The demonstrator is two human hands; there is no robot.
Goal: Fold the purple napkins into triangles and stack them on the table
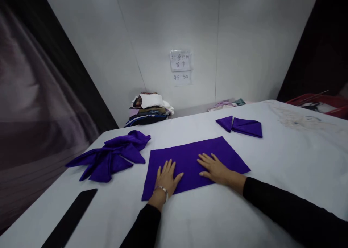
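Note:
A purple cloth napkin [187,157] lies flat as a rectangle on the white-covered table [206,219]. Pressed on its left part is my left hand [167,179], palm down with the fingers apart and a bracelet at the wrist. My right hand [213,167] rests flat on the right half, fingers spread. Neither hand grips anything. To the left sits a loose pile of purple cloths [116,155]. Behind the napkin on the right is a folded purple cloth [247,127], with a small purple triangle of cloth [225,123] beside it.
A black strip [72,217] lies at the front left. Stacked fabrics [150,108] stand at the back by the wall, with pale cloths [224,104] to their right. A red basket [323,103] is at the far right. Paper signs [181,61] hang on the wall.

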